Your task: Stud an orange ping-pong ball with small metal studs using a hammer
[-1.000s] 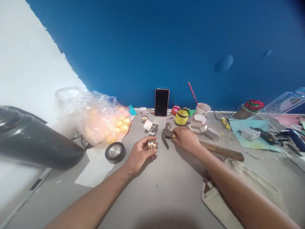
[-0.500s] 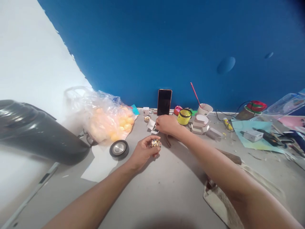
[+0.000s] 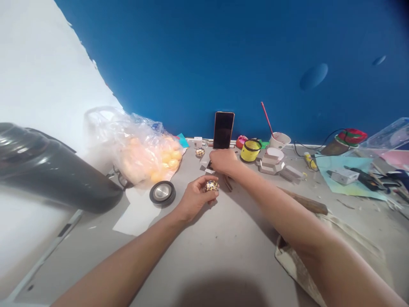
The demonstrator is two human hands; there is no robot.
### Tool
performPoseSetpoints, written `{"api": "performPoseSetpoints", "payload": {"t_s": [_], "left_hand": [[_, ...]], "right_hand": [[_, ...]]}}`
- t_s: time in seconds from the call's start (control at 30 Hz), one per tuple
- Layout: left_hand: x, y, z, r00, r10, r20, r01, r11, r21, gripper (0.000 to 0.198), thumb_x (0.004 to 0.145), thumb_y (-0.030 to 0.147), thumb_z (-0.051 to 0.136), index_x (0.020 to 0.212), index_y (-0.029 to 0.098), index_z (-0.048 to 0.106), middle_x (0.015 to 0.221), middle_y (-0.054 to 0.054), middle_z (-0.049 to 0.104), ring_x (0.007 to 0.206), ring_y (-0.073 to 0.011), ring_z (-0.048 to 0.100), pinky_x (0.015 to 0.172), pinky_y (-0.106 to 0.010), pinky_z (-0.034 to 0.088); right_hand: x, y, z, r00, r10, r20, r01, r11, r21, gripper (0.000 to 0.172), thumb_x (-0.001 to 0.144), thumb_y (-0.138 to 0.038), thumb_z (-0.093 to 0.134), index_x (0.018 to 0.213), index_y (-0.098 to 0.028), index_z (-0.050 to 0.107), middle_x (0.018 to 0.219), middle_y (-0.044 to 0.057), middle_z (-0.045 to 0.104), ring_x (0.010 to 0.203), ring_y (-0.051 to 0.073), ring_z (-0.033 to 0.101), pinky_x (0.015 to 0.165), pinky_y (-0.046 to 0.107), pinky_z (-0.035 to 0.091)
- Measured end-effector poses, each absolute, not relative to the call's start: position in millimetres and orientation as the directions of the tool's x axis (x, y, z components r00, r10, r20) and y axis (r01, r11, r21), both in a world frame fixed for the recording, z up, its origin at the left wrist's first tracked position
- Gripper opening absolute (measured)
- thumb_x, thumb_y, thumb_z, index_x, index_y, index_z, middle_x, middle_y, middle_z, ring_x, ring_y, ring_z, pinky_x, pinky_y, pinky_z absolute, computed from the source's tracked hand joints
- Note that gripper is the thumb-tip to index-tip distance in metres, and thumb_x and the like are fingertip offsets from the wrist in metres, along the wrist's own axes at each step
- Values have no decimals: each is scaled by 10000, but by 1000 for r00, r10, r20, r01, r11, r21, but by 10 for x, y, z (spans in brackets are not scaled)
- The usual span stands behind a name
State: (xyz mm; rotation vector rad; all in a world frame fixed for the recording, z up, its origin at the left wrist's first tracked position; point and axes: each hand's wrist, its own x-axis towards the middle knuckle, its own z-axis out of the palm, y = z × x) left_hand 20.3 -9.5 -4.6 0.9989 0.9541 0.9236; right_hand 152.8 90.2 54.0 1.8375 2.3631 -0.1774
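Between the thumb and fingers of my left hand [image 3: 195,197] is a small round ball studded with gold, white and dark pieces [image 3: 211,186]. My right hand [image 3: 223,161] reaches farther out, its fingers bent down over a small white paper tray [image 3: 209,170] with dark bits in it. The fingertips are mostly hidden, so what they pinch cannot be made out. Just below the right wrist lies a brown curved tool [image 3: 228,184], partly covered. A second decorated piece [image 3: 200,152] sits behind the tray, near an upright phone [image 3: 223,130].
At left are a dark cylinder [image 3: 57,170], a bag of orange balls [image 3: 143,157] and a round black-rimmed disc [image 3: 162,193] by white paper. Rightward stand a yellow tape roll [image 3: 250,151], a paper cup [image 3: 280,140], a wooden handle [image 3: 306,202] and a cloth [image 3: 345,238].
The view has shifted slightly. My right hand stays at the tray, now covering more of it. My left hand still holds the ball, turned a little.
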Motion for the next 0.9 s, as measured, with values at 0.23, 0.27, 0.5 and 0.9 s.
{"api": "performPoseSetpoints", "payload": {"t_s": [0.23, 0.27, 0.5, 0.9], "left_hand": [[211, -109, -9, 281, 938, -204, -102, 241, 965, 475, 641, 198, 807, 1097, 154, 683, 875, -32, 690, 628, -90, 553, 563, -234, 462], [213, -114, -3, 279, 939, -202, -90, 235, 968, 470, 640, 195, 804, 1093, 155, 686, 872, -30, 690, 634, -92, 554, 563, -232, 462], [220, -117, -9, 272, 942, -196, -106, 232, 967, 455, 637, 197, 805, 1076, 165, 691, 859, -20, 679, 642, -98, 560, 555, -232, 459], [228, -126, -27, 296, 936, -190, -158, 244, 957, 464, 647, 180, 817, 1092, 157, 687, 876, -32, 678, 620, -91, 550, 562, -250, 458]], "right_hand": [[1514, 891, 501, -275, 947, -165, 961, 275, -18, 327, 895, -110, 544, 1163, -88, 729, 1127, 251, 746, 1066, 325, 726, 824, 392, 571], [1519, 896, 487, -282, 945, -163, 959, 283, -20, 319, 892, -112, 546, 1148, -87, 734, 1114, 250, 749, 1059, 326, 727, 822, 392, 569], [1585, 884, 567, -313, 947, -75, 949, 309, -56, 282, 854, -190, 599, 1080, -102, 744, 1053, 219, 761, 987, 305, 732, 793, 340, 536], [2050, 553, 469, -268, 960, -77, 461, 58, -885, 69, 662, -160, 606, 612, -187, 566, 524, -10, 622, 537, 142, 615, 518, 226, 455]]}}
